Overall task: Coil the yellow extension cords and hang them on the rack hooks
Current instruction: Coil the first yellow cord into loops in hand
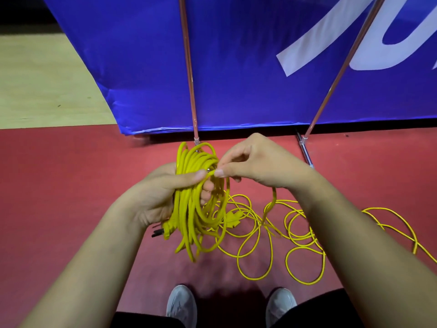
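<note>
Yellow extension cord, gathered into a thick coil point(196, 204), hangs upright in front of the person, above the red floor point(71, 185). The left hand point(158, 195) grips the coil near its top, fingers curled round the bundle and thumb laid across its front. The right hand point(257, 162) pinches a single strand between thumb and forefinger at the coil's top, its other fingers loosely curled. From that pinch the strand drops to the loose cord point(267, 235), which lies in overlapping loops on the floor to the right. A plug point(163, 229) with dark prongs dangles below the left wrist. Behind stand a blue banner point(236, 67) and two metal poles point(189, 67); grey shoes point(181, 304) show below. No hook is visible. The crossed floor loops look likely to snag into a knot when drawn up. The uneven, sagging turns could also slip from the left hand as the bundle thickens.
</note>
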Motion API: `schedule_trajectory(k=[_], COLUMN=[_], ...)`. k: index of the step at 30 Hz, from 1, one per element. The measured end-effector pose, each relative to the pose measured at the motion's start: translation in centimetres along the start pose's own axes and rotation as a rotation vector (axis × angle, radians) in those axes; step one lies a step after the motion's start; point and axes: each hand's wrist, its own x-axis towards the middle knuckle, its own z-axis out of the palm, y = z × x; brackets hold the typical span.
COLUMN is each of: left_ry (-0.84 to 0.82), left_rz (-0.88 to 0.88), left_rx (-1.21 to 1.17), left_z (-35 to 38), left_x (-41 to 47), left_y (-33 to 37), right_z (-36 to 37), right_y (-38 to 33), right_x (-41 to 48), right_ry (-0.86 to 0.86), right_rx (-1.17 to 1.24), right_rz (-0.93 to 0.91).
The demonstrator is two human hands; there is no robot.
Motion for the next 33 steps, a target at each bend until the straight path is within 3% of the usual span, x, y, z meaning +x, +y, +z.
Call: schedule_trajectory(k=[2, 5, 8, 11, 13, 17, 22, 25, 28, 30, 33], left_ry=[0.007, 0.016, 0.052, 0.099, 0.111, 0.146, 0.004, -0.025, -0.03, -0.016, 0.013], left_rz=[0.038, 0.154, 0.208, 0.052, -0.079, -0.141, -0.06, 0.025, 0.096, 0.087, -0.015], left_rx=[0.027, -0.18, -0.237, -0.033, 0.062, -0.061, -0.048, -0.064, -0.153, -0.142, -0.057], left_z=[0.1, -0.3, -1.0, -1.3, -0.9, -0.2, -0.4, -0.9, -1.2, -1.5, -1.6], left_x=[0.0, 0.4, 0.3, 0.0, -0.2, -0.2, -0.2, -0.1, 0.1, 0.2, 0.1], left_y=[0.1, 0.5, 0.9, 0.9, 0.6, 0.0, 0.2, 0.4, 0.5, 0.6, 0.6], right_z=[0.5, 0.3, -0.4, -0.8, -0.9, 0.1, 1.4, 1.0, 0.5, 0.5, 0.0], right_y=[0.4, 2.9, 5.5, 5.7, 5.5, 3.7, 0.7, 2.0, 5.0, 6.3, 6.3], right_x=[0.2, -0.1, -0.8, -0.6, -0.2, 0.1, 0.6, 0.3, -0.7, -1.1, -0.6], right_ry=[0.021, 0.05, 0.152, 0.293, 0.324, 0.232, 0.081, -0.005, -0.199, -0.173, 0.073], right_rx=[0.029, 0.086, 0.302, 0.5, 0.429, 0.206, 0.141, 0.152, 0.028, 0.22, 0.462], right_rz=[-0.012, 0.116, 0.229, 0.2, 0.19, 0.097, -0.083, 0.029, 0.181, 0.257, 0.254])
